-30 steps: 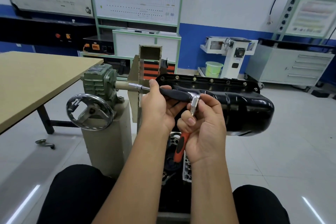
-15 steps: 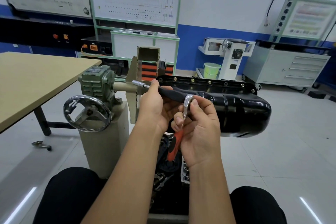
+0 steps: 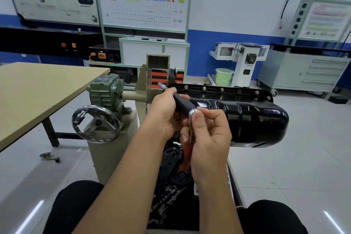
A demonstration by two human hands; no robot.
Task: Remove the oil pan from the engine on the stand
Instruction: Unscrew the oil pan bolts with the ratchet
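Starting at the left edge, a pale wooden-topped surface (image 3: 38,89) juts in on dark legs, with a small metal crank piece (image 3: 49,156) lying on the grey floor below it. Just right of that, a green cast gearbox (image 3: 106,91) sits atop the beige engine stand (image 3: 112,150), and a round silver handwheel (image 3: 96,124) faces the camera in front of it. Next comes the left hand (image 3: 164,114), its fingers clenched around a black-handled extension bar (image 3: 180,103) whose silver tip (image 3: 163,86) points up and left toward the flange end of the pan. The right hand (image 3: 209,138), touching the left, has its fingers curled around a chrome ratchet (image 3: 192,115) with a red-orange grip (image 3: 185,159), the thumb pressing on the ratchet's rounded head. Behind and to the right of both hands, the glossy black oil pan (image 3: 252,119) lies sideways on the engine, its bolted flange (image 3: 222,89) along the top edge showing a row of brass-coloured bolts. Farther right, a grey drawer cabinet (image 3: 307,72) stands against the blue-and-white wall.
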